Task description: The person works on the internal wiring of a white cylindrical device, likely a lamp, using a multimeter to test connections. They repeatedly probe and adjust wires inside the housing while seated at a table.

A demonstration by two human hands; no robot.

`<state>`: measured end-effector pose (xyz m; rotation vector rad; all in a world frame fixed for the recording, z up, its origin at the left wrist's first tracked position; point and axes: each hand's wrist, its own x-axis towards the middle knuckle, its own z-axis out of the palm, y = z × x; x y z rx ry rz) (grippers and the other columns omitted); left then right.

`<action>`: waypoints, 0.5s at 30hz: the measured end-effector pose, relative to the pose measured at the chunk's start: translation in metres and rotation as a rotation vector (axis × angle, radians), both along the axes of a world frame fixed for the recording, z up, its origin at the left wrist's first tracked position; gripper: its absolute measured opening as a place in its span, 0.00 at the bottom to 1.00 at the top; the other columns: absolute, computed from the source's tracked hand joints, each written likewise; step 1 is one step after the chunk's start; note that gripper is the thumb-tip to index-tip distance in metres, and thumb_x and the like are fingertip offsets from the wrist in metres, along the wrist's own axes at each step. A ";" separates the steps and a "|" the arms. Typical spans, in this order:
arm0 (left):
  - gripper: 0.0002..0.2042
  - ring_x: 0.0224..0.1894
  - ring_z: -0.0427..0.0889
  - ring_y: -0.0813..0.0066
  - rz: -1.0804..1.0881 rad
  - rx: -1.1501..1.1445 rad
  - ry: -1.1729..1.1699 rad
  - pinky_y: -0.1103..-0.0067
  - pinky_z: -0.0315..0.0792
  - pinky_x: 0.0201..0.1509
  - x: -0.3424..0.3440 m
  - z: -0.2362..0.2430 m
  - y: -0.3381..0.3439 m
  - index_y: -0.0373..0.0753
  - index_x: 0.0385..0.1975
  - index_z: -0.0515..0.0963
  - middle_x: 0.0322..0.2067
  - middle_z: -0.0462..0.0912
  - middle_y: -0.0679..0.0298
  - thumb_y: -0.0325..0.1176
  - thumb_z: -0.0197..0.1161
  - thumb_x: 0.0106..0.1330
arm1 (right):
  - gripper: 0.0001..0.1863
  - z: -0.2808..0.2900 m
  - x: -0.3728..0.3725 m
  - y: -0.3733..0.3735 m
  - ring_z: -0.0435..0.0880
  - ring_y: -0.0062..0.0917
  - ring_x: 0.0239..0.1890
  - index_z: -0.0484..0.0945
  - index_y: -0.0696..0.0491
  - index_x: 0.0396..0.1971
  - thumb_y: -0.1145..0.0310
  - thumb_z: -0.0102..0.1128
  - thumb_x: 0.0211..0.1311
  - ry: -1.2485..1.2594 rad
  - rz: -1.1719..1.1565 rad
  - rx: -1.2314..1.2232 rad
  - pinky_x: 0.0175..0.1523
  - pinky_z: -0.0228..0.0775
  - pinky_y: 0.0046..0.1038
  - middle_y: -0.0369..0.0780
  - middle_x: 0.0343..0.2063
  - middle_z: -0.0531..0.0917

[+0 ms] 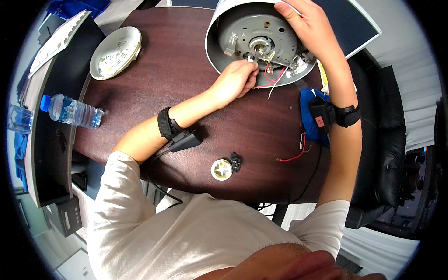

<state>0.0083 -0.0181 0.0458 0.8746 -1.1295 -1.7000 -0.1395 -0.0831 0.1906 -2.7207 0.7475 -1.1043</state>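
Note:
A round white housing with a grey metal inside (239, 31) is tipped toward me at the top of the desk, with a central ring, brackets and loose red and white wires (273, 79) at its lower right. My right hand (311, 29) grips its upper right rim, thumb on the edge. My left hand (233, 80) is closed in a pinch on a small white piece (250, 59) below the central ring; what exactly this piece is, I cannot make out.
The dark wooden desk (186, 60) also holds a white round cover (115, 51), water bottle (74, 112), small round part (221, 170) beside a black piece (235, 162), blue item (308, 112) and loose red wire (291, 156). A black sofa (387, 135) stands right.

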 end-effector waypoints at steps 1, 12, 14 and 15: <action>0.13 0.11 0.50 0.86 0.011 -0.019 -0.020 0.84 0.44 0.13 -0.001 0.000 0.001 0.43 0.22 0.62 0.12 0.56 0.74 0.39 0.41 0.68 | 0.15 0.000 0.000 0.000 0.78 0.41 0.45 0.77 0.59 0.41 0.65 0.51 0.62 0.002 -0.014 0.006 0.49 0.69 0.31 0.48 0.41 0.78; 0.13 0.11 0.50 0.85 0.002 0.010 0.036 0.84 0.44 0.12 -0.001 -0.003 0.000 0.44 0.22 0.61 0.12 0.56 0.74 0.40 0.40 0.69 | 0.16 -0.009 -0.001 -0.008 0.78 0.39 0.45 0.77 0.59 0.42 0.63 0.51 0.63 -0.007 0.013 -0.038 0.50 0.69 0.32 0.47 0.42 0.78; 0.14 0.10 0.52 0.84 0.004 0.003 0.035 0.83 0.46 0.12 -0.001 -0.005 -0.001 0.42 0.21 0.62 0.11 0.58 0.72 0.39 0.40 0.69 | 0.16 -0.004 0.000 0.001 0.78 0.39 0.45 0.77 0.59 0.42 0.62 0.50 0.63 0.012 -0.012 -0.013 0.50 0.69 0.32 0.47 0.42 0.78; 0.14 0.10 0.54 0.83 -0.001 0.000 0.036 0.82 0.48 0.12 0.000 -0.006 -0.002 0.41 0.21 0.63 0.11 0.61 0.70 0.39 0.40 0.68 | 0.16 -0.006 -0.001 -0.002 0.78 0.39 0.45 0.77 0.59 0.42 0.62 0.50 0.63 0.003 -0.009 -0.020 0.50 0.69 0.32 0.47 0.42 0.78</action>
